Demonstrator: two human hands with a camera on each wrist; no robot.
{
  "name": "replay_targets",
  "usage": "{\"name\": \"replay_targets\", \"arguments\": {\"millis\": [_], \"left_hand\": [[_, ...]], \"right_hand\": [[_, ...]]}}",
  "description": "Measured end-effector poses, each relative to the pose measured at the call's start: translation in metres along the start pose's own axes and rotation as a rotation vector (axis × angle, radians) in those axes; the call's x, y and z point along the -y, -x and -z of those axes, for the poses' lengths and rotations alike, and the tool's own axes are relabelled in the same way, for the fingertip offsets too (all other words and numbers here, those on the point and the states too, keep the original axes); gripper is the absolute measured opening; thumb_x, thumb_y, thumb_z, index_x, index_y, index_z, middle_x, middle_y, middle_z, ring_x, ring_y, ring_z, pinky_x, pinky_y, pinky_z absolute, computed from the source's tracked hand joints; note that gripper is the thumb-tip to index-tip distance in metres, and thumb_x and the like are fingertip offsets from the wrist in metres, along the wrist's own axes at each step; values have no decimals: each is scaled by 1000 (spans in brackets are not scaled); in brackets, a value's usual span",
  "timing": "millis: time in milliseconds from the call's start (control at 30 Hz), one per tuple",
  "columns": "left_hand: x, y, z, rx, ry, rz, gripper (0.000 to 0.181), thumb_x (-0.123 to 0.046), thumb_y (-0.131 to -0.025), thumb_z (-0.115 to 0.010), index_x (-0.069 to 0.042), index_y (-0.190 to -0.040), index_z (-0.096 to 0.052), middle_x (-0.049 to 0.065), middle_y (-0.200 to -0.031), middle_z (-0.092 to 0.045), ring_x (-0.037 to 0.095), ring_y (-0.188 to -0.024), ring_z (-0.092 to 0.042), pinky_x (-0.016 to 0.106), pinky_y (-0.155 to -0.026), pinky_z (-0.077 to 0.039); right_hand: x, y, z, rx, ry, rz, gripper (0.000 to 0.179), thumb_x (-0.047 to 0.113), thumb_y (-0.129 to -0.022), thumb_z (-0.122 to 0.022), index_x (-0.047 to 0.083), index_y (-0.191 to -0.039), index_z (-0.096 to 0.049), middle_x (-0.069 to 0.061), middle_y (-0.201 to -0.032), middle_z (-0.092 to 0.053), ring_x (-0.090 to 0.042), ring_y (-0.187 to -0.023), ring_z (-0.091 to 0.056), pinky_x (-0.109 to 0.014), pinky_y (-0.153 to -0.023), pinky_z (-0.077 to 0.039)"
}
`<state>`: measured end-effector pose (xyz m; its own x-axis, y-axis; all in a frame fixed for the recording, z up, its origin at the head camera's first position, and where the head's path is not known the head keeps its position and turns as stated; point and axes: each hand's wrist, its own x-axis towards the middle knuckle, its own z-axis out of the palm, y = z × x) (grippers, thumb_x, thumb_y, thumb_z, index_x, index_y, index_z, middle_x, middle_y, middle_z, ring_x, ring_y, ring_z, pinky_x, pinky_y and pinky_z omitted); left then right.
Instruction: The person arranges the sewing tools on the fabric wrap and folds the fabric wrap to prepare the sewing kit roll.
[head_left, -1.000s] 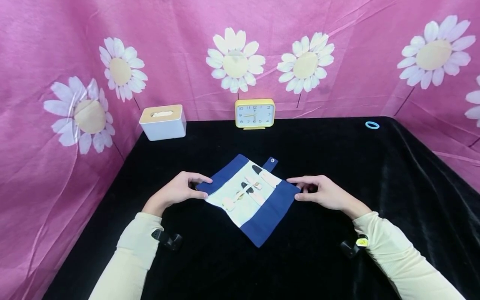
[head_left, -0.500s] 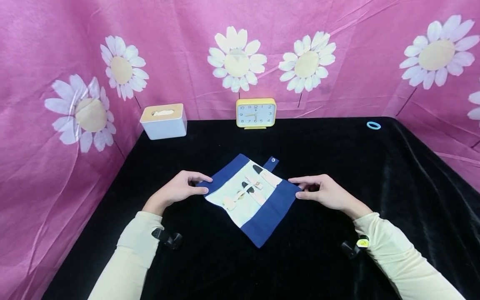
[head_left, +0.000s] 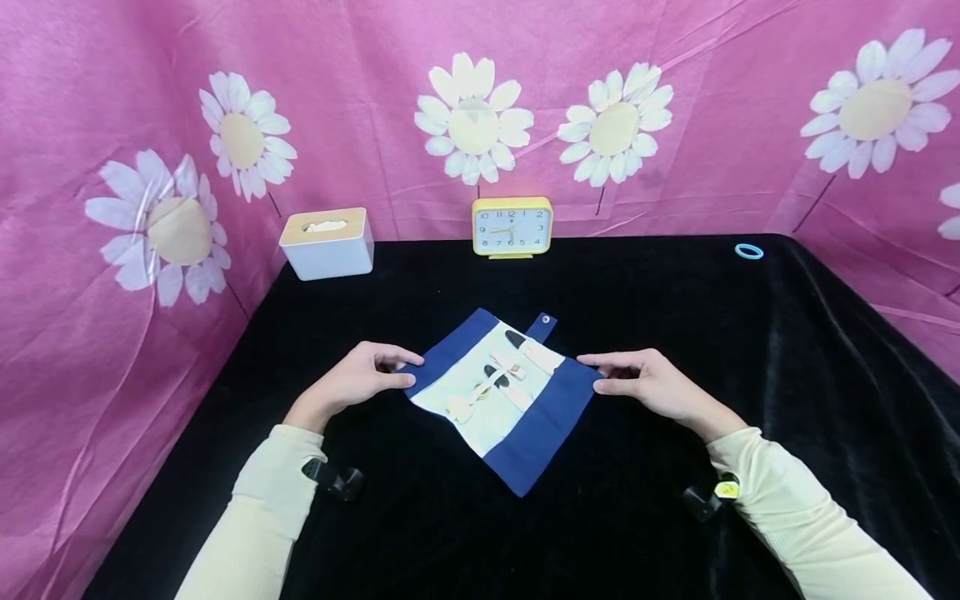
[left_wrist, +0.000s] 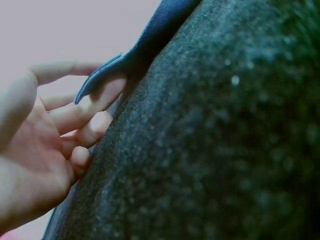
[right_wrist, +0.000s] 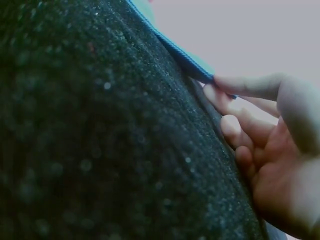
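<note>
A navy fabric roll pouch (head_left: 542, 433) lies opened out on the black cloth, turned cornerwise. Across its cream middle band (head_left: 480, 425) sit several small items with black and pale parts, too small to identify. A navy snap strap (head_left: 542, 327) sticks out at its far edge. My left hand (head_left: 360, 375) pinches the pouch's left corner between thumb and fingers; in the left wrist view that corner (left_wrist: 100, 75) curls up over the fingertips. At the opposite corner, my right hand (head_left: 648, 383) pinches the navy edge (right_wrist: 192, 65), and its other fingers curl loosely beneath.
A white tissue box (head_left: 327, 254) with a wooden-look lid stands at the back left. A yellow clock (head_left: 512, 227) stands at the back middle, and a light blue ring (head_left: 748, 252) lies at the back right. Pink flowered curtains (head_left: 337, 108) hang around the black-covered table (head_left: 637, 517).
Both thumbs have moved slightly closer to the index fingers at the pouch corners. The pouch and the arms stay almost in the same place.
</note>
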<state>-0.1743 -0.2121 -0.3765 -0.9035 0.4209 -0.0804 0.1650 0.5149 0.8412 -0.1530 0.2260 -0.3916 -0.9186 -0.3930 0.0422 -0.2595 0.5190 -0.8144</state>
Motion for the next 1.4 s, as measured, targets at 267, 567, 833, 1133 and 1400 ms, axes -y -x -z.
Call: {"name": "replay_targets", "arguments": {"millis": [267, 567, 833, 1133, 1400], "left_hand": [[-4, 4, 3, 2, 15, 5, 37, -9, -86, -78, -1, -121, -71, 0, -83, -61, 19, -81, -55, 28, -73, -47], [-15, 5, 0, 39, 55, -19, 42, -8, -81, -83, 0, -121, -71, -1, -79, -59, 19, -80, -56, 28, -75, -47], [-31, 8, -10, 92, 40, -14, 40, -8, -78, -86, -1, -115, -74, 1, -77, -70, 18, -77, -62, 31, -78, -52], [-35, 6, -24, 175, 94, 43, 42, -8, -76, -86, 4, -114, -72, 1, -71, -70, 13, -70, -58, 26, -71, -48], [-32, 5, -23, 237, 107, 62, 49, -8, -79, -84, 5, -123, -66, 0, -68, -68, 13, -62, -56, 27, -62, -46]], "right_hand": [[5, -3, 3, -1, -28, 3, 41, 15, -92, -72, 10, -133, -67, -6, -101, -68, -7, -88, -60, -21, -79, -51], [10, -11, 14, -8, -21, -4, 40, 9, -92, -69, 6, -132, -66, -16, -123, -70, -3, -99, -65, -17, -85, -52], [9, -27, 27, 13, 11, 14, 38, 2, -95, -63, 3, -133, -65, -20, -121, -71, 2, -95, -66, -17, -83, -53], [3, -44, 33, 28, 58, -25, 38, 5, -97, -60, 5, -134, -64, -19, -120, -71, -8, -87, -65, -24, -76, -51], [-2, -39, 33, -11, 102, -29, 39, 13, -97, -65, 8, -135, -64, -16, -109, -69, -8, -81, -60, -24, -71, -50]]}}
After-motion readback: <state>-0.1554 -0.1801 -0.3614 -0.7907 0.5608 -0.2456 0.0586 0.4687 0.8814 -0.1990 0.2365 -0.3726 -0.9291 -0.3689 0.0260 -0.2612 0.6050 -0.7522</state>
